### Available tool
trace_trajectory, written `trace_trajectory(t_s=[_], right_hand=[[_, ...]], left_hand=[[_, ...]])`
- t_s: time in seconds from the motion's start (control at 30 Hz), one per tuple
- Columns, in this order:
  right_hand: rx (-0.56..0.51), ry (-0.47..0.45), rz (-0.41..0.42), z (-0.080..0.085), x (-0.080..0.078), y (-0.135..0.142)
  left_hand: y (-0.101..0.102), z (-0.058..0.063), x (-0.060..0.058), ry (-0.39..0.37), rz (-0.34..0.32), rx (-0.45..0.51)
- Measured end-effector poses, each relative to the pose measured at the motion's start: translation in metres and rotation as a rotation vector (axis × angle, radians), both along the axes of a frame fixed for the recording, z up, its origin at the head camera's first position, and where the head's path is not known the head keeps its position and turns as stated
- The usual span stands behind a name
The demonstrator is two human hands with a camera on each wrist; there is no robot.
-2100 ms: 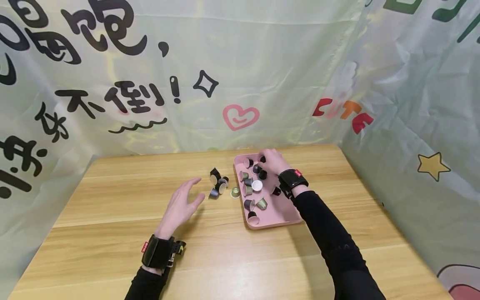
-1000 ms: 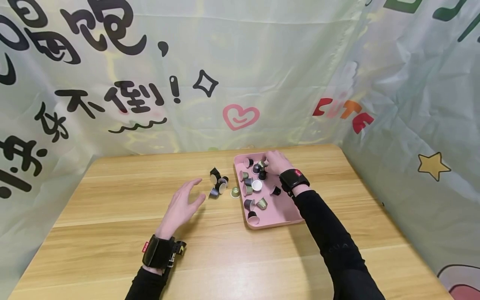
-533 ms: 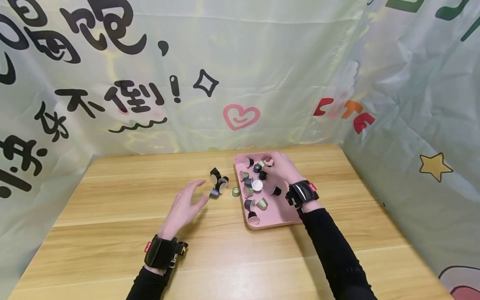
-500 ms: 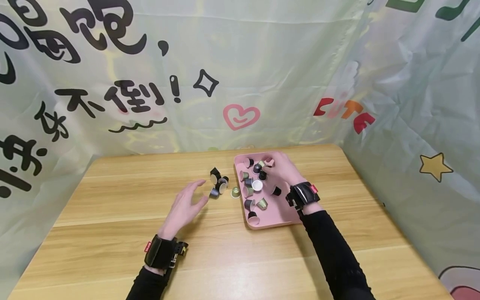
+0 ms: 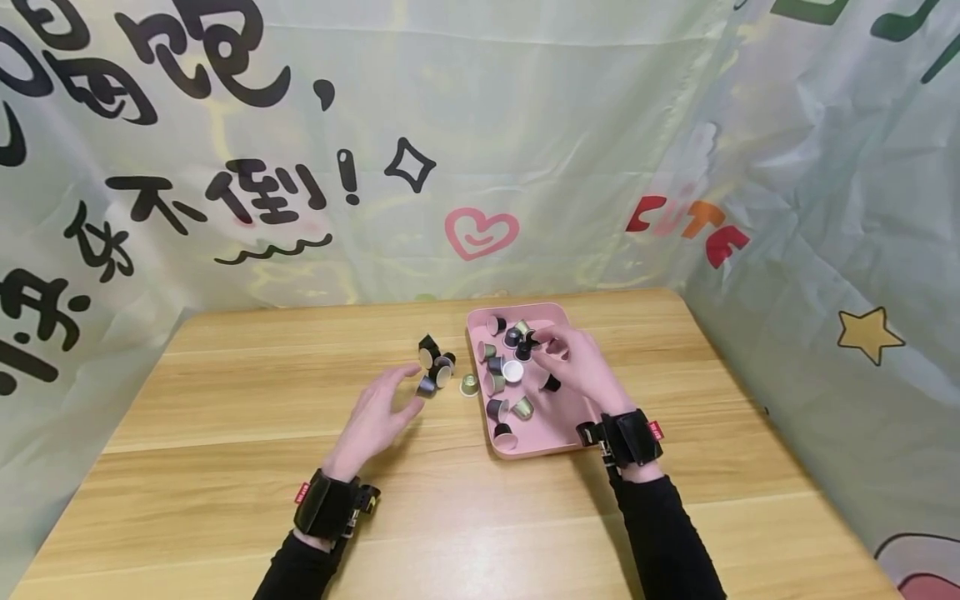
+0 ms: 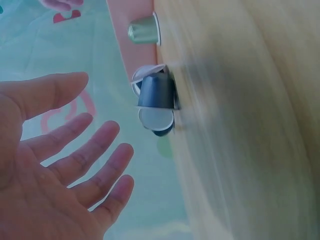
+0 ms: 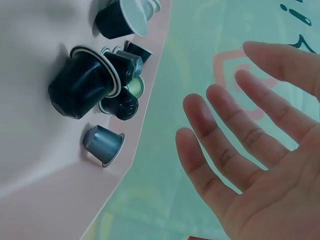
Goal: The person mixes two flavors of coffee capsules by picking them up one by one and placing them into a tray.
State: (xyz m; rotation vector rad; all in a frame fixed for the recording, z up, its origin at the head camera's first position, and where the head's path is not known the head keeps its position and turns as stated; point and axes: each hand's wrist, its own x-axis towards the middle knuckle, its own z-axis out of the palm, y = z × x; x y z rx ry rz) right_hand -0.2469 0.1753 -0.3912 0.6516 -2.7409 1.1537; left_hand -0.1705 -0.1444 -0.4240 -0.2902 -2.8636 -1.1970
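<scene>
Pods (image 5: 513, 372) lie scattered in a pink tray (image 5: 557, 423) as a right-hand grip (image 5: 588, 372), fingers apart and empty, pulls back from its far end, apparently finished there; the left-hand grip (image 5: 373, 418), also apart, hangs beside loose pods (image 5: 442, 377) on the tabletop (image 5: 465, 533).

In the head view, the right hand (image 5: 581, 367) hides part of the pink tray (image 5: 558, 429), and the frame's lower edge crops both black sleeves (image 5: 671, 542). Black lettering (image 5: 13, 150) runs off the left side. In the left wrist view, a navy capsule (image 6: 157, 91) largely hides those behind it, and the left hand (image 6: 45, 190) is cut at the palm. In the right wrist view, a dark capsule (image 7: 112, 21) partly hides a pale capsule (image 7: 152, 6).
</scene>
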Motion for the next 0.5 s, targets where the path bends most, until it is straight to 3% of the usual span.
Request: trace_trajectory(t_s=[0.5], right_hand=[[-0.135,0.057,-0.035,-0.006,0.017,-0.003]], left_hand=[[0.035,-0.001,-0.006,0.123,-0.111,-0.043]])
